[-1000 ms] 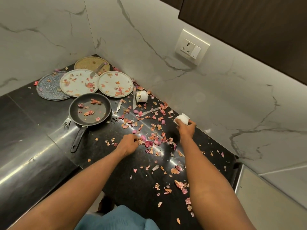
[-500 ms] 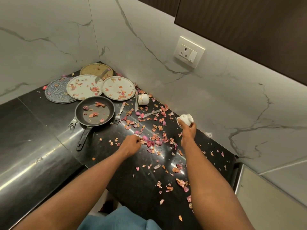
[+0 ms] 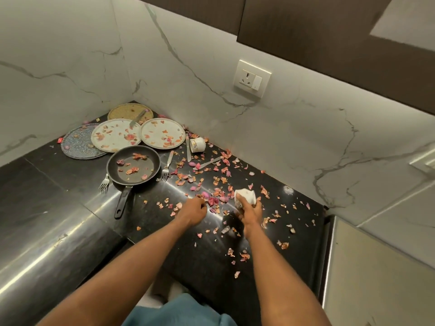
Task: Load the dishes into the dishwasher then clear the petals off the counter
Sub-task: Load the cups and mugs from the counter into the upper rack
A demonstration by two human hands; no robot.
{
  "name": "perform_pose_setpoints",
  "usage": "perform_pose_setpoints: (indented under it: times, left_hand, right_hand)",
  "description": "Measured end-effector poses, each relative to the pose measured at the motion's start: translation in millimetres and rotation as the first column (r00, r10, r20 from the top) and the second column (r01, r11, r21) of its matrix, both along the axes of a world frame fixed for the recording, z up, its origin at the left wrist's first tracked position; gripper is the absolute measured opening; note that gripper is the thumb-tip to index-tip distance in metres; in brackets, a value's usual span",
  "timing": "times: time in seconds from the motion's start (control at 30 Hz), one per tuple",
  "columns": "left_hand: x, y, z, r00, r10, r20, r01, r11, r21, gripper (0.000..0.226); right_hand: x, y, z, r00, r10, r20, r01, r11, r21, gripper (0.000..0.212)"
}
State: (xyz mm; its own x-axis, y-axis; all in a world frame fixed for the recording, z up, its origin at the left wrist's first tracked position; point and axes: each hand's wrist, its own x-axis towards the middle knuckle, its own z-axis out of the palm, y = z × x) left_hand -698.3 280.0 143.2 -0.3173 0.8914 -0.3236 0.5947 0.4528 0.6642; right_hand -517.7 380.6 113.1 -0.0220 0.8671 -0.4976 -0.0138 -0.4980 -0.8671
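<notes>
Dried pink and orange petals (image 3: 213,201) lie scattered over the black counter (image 3: 70,175), thickest in a small heap at the middle. My left hand (image 3: 194,210) rests on the counter at the heap's left edge with its fingers curled; whether it holds petals is hidden. My right hand (image 3: 250,212) grips a small white cup (image 3: 246,196), tilted, just right of the heap. In the back corner are two white plates (image 3: 115,135) (image 3: 162,132), a blue plate (image 3: 75,144), a woven round plate (image 3: 124,111), a black frying pan (image 3: 134,167) and a second white cup (image 3: 197,144) on its side.
Two forks (image 3: 104,183) (image 3: 167,165) flank the pan. A knife (image 3: 188,149) and a spoon (image 3: 207,163) lie near the fallen cup, and another knife (image 3: 137,118) rests across the plates. Marble walls close the corner; a wall socket (image 3: 251,78) sits above. The counter ends on the right at a pale panel (image 3: 376,267).
My right hand has carried the white cup left and nearer, from close to the wall down beside the petal heap. My left hand has stayed at the heap.
</notes>
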Motion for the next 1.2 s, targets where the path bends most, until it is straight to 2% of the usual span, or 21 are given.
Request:
perform_pose_setpoints:
  times: [0.1, 0.23, 0.4, 0.5, 0.6, 0.7, 0.87, 1.0, 1.1, 1.2]
  left_hand:
    - [10, -6, -2, 0.998, -0.032, 0.060, 0.032, 0.999, 0.008, 0.024]
    - [26, -21, -8, 0.972, -0.019, 0.234, 0.029, 0.999, -0.041, 0.031]
    - [43, -56, -23, 0.835, 0.079, 0.545, 0.007, 0.988, -0.153, 0.051]
    - [51, -86, -31, 0.845, 0.018, 0.534, 0.053, 0.992, -0.118, 0.041]
    - [59, -112, -39, 0.862, 0.008, 0.507, 0.082, 0.985, -0.154, 0.046]
    - [71, -135, -44, 0.811, 0.056, 0.582, 0.093, 0.970, -0.224, 0.047]
    - [93, -170, -49, 0.821, -0.014, 0.571, 0.184, 0.953, -0.241, 0.045]
    - [121, -179, -52, 0.763, 0.045, 0.645, 0.186, 0.940, -0.286, 0.039]
    - [148, -186, -47, 0.756, 0.028, 0.655, 0.211, 0.936, -0.283, 0.035]
    - [181, -194, -41, 0.745, -0.004, 0.667, 0.269, 0.917, -0.294, 0.035]
  right_hand:
    - [10, -39, -8, 0.998, 0.049, 0.049, -0.051, 0.998, 0.037, 0.064]
    - [19, -87, -17, 0.996, 0.055, 0.063, -0.058, 0.997, 0.048, 0.072]
    - [22, -169, -16, 0.995, 0.080, -0.055, -0.079, 0.997, 0.028, 0.063]
    - [29, -208, -13, 0.987, 0.144, -0.065, -0.142, 0.989, 0.031, 0.058]
    - [43, -236, -18, 0.988, 0.149, -0.029, -0.149, 0.989, 0.011, 0.066]
    - [56, -266, -19, 0.990, 0.135, -0.026, -0.135, 0.991, 0.012, 0.079]
    - [80, -306, -18, 0.988, 0.123, -0.095, -0.129, 0.990, -0.056, 0.081]
    - [105, -329, -15, 0.968, -0.041, -0.247, -0.007, 0.982, -0.189, 0.062]
    - [129, -343, -12, 0.962, -0.141, -0.234, 0.091, 0.974, -0.209, 0.045]
    - [159, -358, -15, 0.955, -0.212, -0.209, 0.166, 0.962, -0.218, 0.044]
